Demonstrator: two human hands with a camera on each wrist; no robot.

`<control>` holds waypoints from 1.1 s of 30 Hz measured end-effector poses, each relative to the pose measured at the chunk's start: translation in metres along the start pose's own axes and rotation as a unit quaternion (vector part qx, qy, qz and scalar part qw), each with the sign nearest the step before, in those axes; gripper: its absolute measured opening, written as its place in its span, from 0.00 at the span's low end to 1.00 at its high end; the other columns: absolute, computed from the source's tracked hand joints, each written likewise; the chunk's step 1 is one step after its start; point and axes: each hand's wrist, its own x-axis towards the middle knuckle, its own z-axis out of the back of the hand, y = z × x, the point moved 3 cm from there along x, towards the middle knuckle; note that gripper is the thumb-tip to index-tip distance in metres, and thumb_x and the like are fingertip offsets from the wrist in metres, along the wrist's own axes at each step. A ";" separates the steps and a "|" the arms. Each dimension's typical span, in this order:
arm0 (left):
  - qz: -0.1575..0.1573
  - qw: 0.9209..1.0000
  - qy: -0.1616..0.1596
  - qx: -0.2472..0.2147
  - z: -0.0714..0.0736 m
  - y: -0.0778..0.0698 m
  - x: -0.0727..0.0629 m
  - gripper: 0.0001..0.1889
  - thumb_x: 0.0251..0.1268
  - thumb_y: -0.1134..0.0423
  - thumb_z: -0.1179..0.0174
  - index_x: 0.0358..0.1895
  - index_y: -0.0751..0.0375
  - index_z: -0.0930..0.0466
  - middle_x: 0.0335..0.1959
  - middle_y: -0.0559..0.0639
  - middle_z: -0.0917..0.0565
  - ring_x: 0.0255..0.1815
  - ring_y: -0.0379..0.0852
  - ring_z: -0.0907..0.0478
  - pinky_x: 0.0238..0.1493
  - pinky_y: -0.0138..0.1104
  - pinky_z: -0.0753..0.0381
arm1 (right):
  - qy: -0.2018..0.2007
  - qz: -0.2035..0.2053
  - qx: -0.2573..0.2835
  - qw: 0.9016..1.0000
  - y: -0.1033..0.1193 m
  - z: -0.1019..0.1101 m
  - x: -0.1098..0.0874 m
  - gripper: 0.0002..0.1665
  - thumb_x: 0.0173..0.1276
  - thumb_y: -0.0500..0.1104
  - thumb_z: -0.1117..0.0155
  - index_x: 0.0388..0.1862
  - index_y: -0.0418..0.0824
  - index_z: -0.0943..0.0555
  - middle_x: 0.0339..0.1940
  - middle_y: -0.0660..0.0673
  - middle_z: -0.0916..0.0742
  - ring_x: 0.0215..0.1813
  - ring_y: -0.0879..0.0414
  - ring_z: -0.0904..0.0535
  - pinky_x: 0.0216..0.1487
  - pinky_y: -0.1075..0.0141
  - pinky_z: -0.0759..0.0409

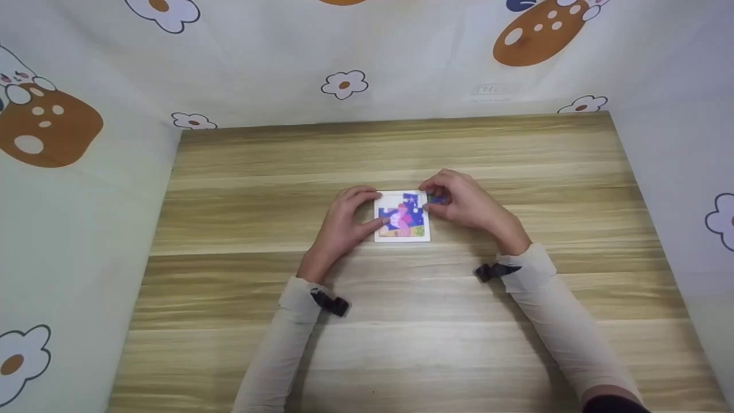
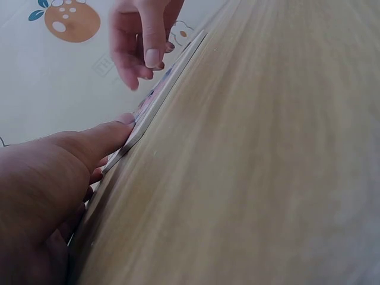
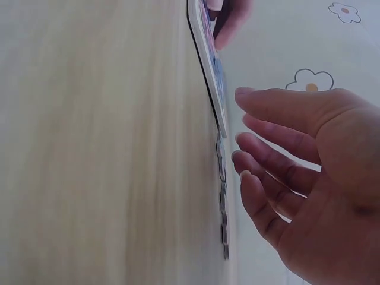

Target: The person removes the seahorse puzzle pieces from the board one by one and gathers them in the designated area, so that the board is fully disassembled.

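Note:
A small square jigsaw puzzle (image 1: 399, 218) in a white frame lies on the table in the head view, its blue and pink picture partly filled. My left hand (image 1: 343, 221) holds the frame at its left side, thumb on the picture and fingers by the upper left corner; the left wrist view shows this thumb (image 2: 122, 122) on the board. My right hand (image 1: 467, 201) hovers at the right edge, its fingers loosely bent and apart. Nothing shows between them in the right wrist view. Blue puzzle pieces (image 1: 437, 199) lie just beyond, partly hidden by that hand.
Several loose pieces (image 3: 223, 205) lie in a row beside the board in the right wrist view. The wood-grain table (image 1: 401, 344) is bordered at the back and sides by a pale printed cloth (image 1: 413, 74). A black wrist mount (image 1: 331, 303) sits on the left sleeve.

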 end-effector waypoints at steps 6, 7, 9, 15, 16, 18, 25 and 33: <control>0.005 1.000 0.003 0.000 0.000 0.001 0.000 0.28 0.66 0.47 0.22 0.65 0.54 0.13 0.67 0.48 0.15 0.74 0.49 0.23 0.81 0.43 0.30 | 0.008 -0.001 -0.012 1.000 0.005 -0.004 0.006 0.23 0.68 0.40 0.20 0.60 0.37 0.12 0.48 0.39 0.11 0.49 0.47 0.15 0.53 0.52 0.15; 0.005 1.000 0.004 0.000 0.000 0.001 0.000 0.28 0.66 0.47 0.22 0.65 0.54 0.13 0.67 0.48 0.15 0.74 0.49 0.23 0.81 0.44 0.30 | 0.010 -0.002 -0.015 1.000 0.006 -0.005 0.006 0.23 0.68 0.40 0.20 0.60 0.37 0.12 0.48 0.40 0.11 0.49 0.47 0.15 0.53 0.52 0.15; 0.005 1.000 0.004 -0.001 0.000 0.001 0.000 0.27 0.66 0.48 0.22 0.65 0.54 0.13 0.67 0.49 0.15 0.74 0.50 0.23 0.81 0.44 0.30 | 0.012 -0.003 -0.020 1.000 0.007 -0.006 0.007 0.23 0.68 0.40 0.20 0.60 0.37 0.12 0.47 0.40 0.11 0.49 0.46 0.16 0.54 0.52 0.16; 0.005 1.000 0.005 0.000 0.000 0.001 0.000 0.27 0.66 0.49 0.22 0.65 0.54 0.13 0.67 0.49 0.15 0.74 0.50 0.23 0.82 0.44 0.31 | 0.018 -0.012 -0.026 0.999 0.009 -0.010 0.011 0.23 0.68 0.41 0.20 0.61 0.37 0.12 0.48 0.40 0.11 0.50 0.46 0.16 0.55 0.53 0.17; 0.004 1.000 0.005 0.000 0.000 0.001 0.000 0.27 0.66 0.49 0.22 0.65 0.54 0.13 0.68 0.49 0.15 0.74 0.50 0.24 0.82 0.44 0.31 | 0.020 -0.014 -0.028 0.999 0.009 -0.011 0.011 0.23 0.68 0.41 0.20 0.61 0.37 0.12 0.48 0.40 0.11 0.50 0.46 0.17 0.55 0.53 0.18; 0.002 1.000 0.004 -0.001 0.000 0.001 0.001 0.27 0.65 0.49 0.21 0.65 0.55 0.13 0.67 0.49 0.15 0.74 0.51 0.23 0.81 0.45 0.30 | 0.024 -0.016 -0.034 0.999 0.009 -0.012 0.012 0.23 0.69 0.41 0.21 0.61 0.37 0.12 0.48 0.40 0.11 0.51 0.46 0.17 0.56 0.53 0.18; -0.003 1.000 0.000 -0.004 0.000 0.001 0.000 0.28 0.65 0.48 0.21 0.64 0.55 0.13 0.67 0.49 0.15 0.73 0.51 0.23 0.79 0.45 0.28 | 0.027 -0.018 -0.043 0.999 0.011 -0.015 0.012 0.23 0.70 0.42 0.22 0.61 0.37 0.12 0.51 0.39 0.11 0.53 0.45 0.16 0.58 0.53 0.18; 0.002 1.000 0.005 0.001 0.000 0.001 0.001 0.28 0.65 0.48 0.21 0.65 0.55 0.14 0.68 0.49 0.15 0.74 0.51 0.23 0.81 0.44 0.30 | 0.026 -0.023 -0.042 0.999 0.013 -0.016 0.013 0.22 0.69 0.40 0.21 0.60 0.36 0.12 0.49 0.39 0.11 0.51 0.45 0.17 0.56 0.53 0.18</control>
